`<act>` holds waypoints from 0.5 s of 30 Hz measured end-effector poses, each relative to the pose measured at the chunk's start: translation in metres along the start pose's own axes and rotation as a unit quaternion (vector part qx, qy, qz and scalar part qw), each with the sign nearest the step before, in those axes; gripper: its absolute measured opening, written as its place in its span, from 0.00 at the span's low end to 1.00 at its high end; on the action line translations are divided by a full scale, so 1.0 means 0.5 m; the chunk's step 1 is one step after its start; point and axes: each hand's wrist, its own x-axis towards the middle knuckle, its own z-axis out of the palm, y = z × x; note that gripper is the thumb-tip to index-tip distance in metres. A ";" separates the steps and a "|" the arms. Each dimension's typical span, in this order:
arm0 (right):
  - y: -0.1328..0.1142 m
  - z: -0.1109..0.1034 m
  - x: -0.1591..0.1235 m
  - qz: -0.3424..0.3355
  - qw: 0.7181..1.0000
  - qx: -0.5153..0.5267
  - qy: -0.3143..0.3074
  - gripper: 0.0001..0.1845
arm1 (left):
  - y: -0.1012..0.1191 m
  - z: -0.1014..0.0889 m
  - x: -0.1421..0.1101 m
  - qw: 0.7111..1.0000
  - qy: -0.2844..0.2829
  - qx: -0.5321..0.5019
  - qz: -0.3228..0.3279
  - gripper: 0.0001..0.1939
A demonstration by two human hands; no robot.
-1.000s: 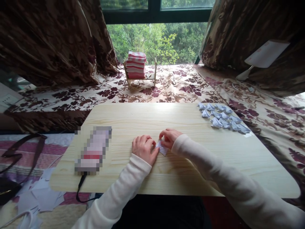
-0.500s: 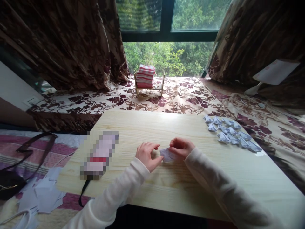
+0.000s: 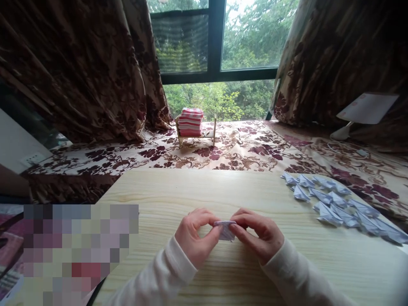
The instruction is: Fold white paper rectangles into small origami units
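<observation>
A small folded piece of white paper (image 3: 226, 233) is held between both hands, just above the pale wooden table (image 3: 153, 191). My left hand (image 3: 196, 236) pinches its left edge between thumb and fingers. On the opposite edge, my right hand (image 3: 258, 233) grips it in the same way. The paper's top edge is level and its lower part hangs toward me. To the right lie several folded paper pieces (image 3: 330, 213), pointed in shape and set in loose rows.
A blurred-out patch (image 3: 79, 250) covers the table's left side. Beyond the table, a small wooden rack (image 3: 214, 131) bears folded red-and-white cloths (image 3: 190, 122) on the flowered window seat (image 3: 248, 151). A white lamp (image 3: 366, 108) stands at the right by the curtain (image 3: 334, 55).
My right hand has lowered and now pinches the paper's right edge; my left fingers have closed on the left edge. The paper is turned upright. The camera view has tilted up.
</observation>
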 end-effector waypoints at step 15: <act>-0.009 0.008 -0.006 0.061 0.998 0.009 0.013 0.11 | -0.002 0.002 -0.009 0.999 -0.021 0.041 -0.025 0.12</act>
